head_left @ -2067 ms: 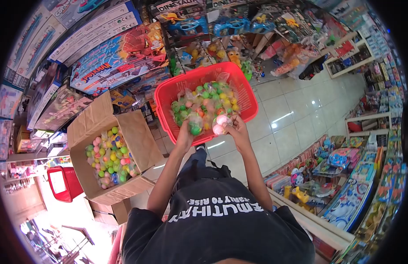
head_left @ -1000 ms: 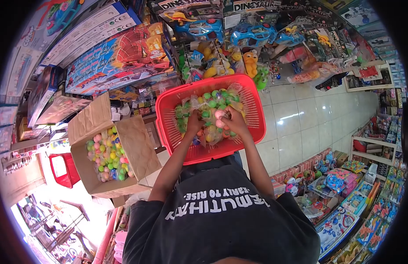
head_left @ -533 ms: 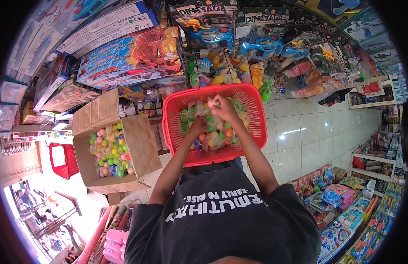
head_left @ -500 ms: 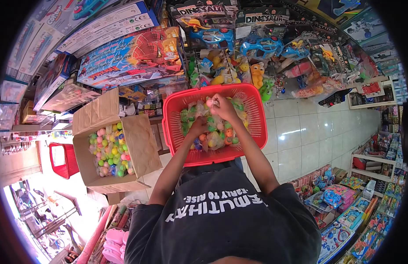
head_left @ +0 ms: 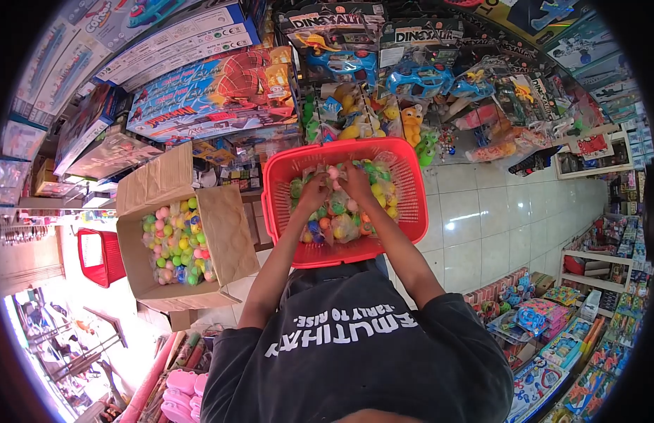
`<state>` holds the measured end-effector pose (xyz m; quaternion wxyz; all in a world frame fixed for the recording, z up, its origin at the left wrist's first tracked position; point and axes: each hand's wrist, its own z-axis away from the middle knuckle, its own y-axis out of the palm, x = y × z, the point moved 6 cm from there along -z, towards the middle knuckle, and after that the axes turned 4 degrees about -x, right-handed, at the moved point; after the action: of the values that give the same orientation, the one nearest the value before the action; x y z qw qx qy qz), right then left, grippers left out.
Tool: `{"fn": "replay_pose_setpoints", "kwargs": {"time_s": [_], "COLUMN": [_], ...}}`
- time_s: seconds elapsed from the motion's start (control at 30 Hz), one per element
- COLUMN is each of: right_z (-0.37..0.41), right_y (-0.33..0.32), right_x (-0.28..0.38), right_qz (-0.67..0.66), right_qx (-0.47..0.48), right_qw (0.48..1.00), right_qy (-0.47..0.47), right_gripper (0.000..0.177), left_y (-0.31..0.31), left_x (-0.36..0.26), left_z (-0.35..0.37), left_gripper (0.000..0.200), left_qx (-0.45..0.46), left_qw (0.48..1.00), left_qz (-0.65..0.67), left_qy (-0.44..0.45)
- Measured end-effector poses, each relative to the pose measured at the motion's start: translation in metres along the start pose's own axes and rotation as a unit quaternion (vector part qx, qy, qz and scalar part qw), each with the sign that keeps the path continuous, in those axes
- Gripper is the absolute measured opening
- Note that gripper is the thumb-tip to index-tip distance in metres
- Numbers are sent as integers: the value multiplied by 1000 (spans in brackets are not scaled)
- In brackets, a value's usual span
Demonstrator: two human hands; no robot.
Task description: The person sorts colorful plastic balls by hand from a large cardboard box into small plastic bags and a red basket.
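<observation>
A red plastic basket [head_left: 276, 243] stands in front of me, holding many small coloured balls in clear plastic bags. My left hand [head_left: 313, 193] is over the left part of the pile, its fingers closed at a bag of balls [head_left: 334, 173] with a pink one on top. From the other side, my right hand [head_left: 355, 181] bends its fingers round the same bag. The fingertips are partly hidden by plastic and neighbouring balls. Yellow balls [head_left: 385, 201] lie right of my right hand, and an orange ball [head_left: 341, 229] is nearer me.
To the left, an open cardboard box [head_left: 228, 229] holds more bagged balls. Another red basket [head_left: 101, 257] is farther left. Toy boxes [head_left: 214, 92] and hanging dinosaur packs [head_left: 344, 42] line the far side. Tiled floor [head_left: 475, 211] shows at right, with packaged toys [head_left: 535, 317] nearer me.
My right hand has lowered from above the pile and shifted slightly right. My left hand has moved a little away from me and left. The pink ball now shows between them.
</observation>
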<state>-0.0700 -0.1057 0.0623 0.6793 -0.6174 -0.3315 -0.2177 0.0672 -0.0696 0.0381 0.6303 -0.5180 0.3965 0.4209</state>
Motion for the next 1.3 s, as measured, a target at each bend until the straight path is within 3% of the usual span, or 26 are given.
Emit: {"fn": "replay_pose_setpoints", "kwargs": {"time_s": [0.1, 0.17, 0.23, 0.3, 0.37, 0.47, 0.73, 0.8, 0.9, 0.97, 1.13, 1.2, 1.3], "right_z": [5, 8, 16, 23, 27, 35, 49, 50, 49, 48, 49, 50, 53], "right_y": [-5, -15, -20, -27, -5, 16, 7, 5, 10, 14, 18, 15, 9], "right_x": [-1, 4, 5, 0, -15, -21, -1, 4, 1, -2, -7, -7, -5], "right_qz": [-37, -83, -55, -25, -70, -104, 27, 53, 99, 132, 126, 110, 64], "right_qx": [-16, -118, -142, -168, 14, 80, 76, 65, 99, 95, 70, 60, 74], "right_qw": [999, 989, 988, 985, 996, 990, 996, 996, 989, 985, 988, 991, 995], "right_qy": [35, -42, -32, -20, 58, 44, 38, 24, 54, 58, 52, 38, 34], "right_gripper": [40, 44, 41, 39, 33, 28, 34, 36, 37, 36, 37, 38, 38], "left_y": [10, 13, 13, 13, 16, 16, 14, 17, 15, 15, 3, 2, 11], "left_x": [-3, -6, -6, -13, -9, -9, -2, 11, 9, 12, 5, 10, 15], "left_z": [-5, -7, -5, -7, -9, -11, -21, -24, -23, -25, -8, -2, 19], "left_gripper": [47, 51, 54, 56, 55, 54, 49, 48, 47, 47, 39, 26, 17], "left_qx": [12, -11, -31, -72, -69, -63, -67, 14, -13, -8, -46, 12, 67], "left_qw": [999, 999, 998, 993, 993, 991, 984, 996, 993, 995, 999, 986, 987], "left_qz": [-45, -48, -51, -64, -69, -80, -135, -86, -98, -82, -1, -162, -138], "left_qy": [8, 7, 2, 61, 71, 81, 89, 18, 70, 56, 10, 26, -53]}}
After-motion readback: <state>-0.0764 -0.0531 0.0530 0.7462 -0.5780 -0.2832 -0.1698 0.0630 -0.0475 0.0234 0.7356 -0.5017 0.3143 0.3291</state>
